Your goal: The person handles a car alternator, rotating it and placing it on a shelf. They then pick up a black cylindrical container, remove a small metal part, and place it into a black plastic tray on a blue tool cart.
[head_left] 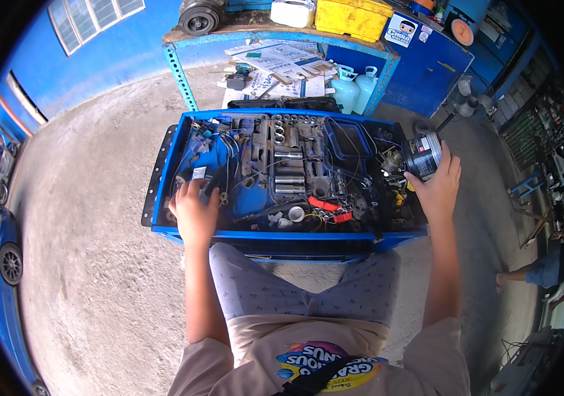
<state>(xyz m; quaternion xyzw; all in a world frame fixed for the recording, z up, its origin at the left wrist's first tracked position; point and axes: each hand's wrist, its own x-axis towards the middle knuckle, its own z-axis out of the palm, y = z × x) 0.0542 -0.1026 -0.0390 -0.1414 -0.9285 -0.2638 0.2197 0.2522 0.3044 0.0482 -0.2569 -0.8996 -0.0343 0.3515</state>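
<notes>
Much floor (97, 231) skirts the tray edge (262, 234); right fingers (454, 169) clasp a canister (420, 157); left fingers (193, 190), hold unclear.

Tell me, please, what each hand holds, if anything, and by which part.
The right hand holds a dark can by its near side; I cannot tell for the left hand.

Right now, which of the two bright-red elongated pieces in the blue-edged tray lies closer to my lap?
The shorter bright-red piece, at the lower right; the longer bright-red piece lies farther from you, to its left.
</notes>
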